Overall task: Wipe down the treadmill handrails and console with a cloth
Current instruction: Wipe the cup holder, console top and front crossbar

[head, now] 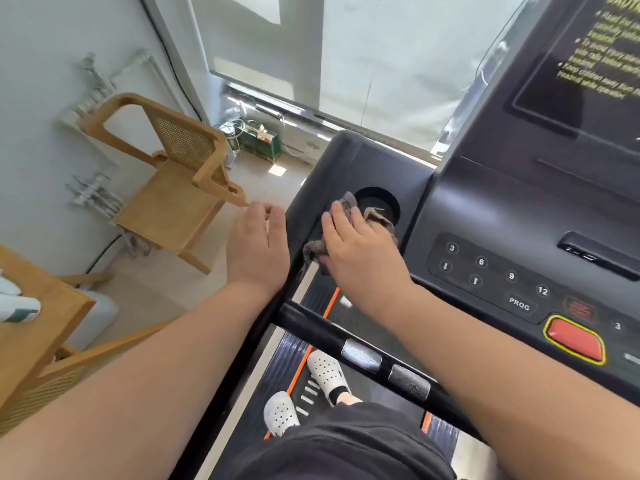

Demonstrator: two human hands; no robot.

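I see the crumpled grey-brown cloth (381, 218) on the left wing of the black treadmill console (485, 209), bunched at the near rim of the round cup-holder well (377, 199). My right hand (356, 244) lies flat on it, fingers fairly straight and spread, pressing it down rather than gripping. Right of it, white keys read 3, 6, 9, 12 and PROG (518, 304), with two arrows. Further right sits a red stop button with a yellow border (573, 339). Yellow warning print on the far screen panel is mostly blurred; I make out "Keep children away". My left hand (258, 244) hovers just off the console's left edge, fingers loosely curled, holding nothing. Beyond that edge the floor is open up to a wooden cane-backed chair (180, 181). Near me runs the black handrail bar (311, 323) with its two metal sensor pads (362, 355).
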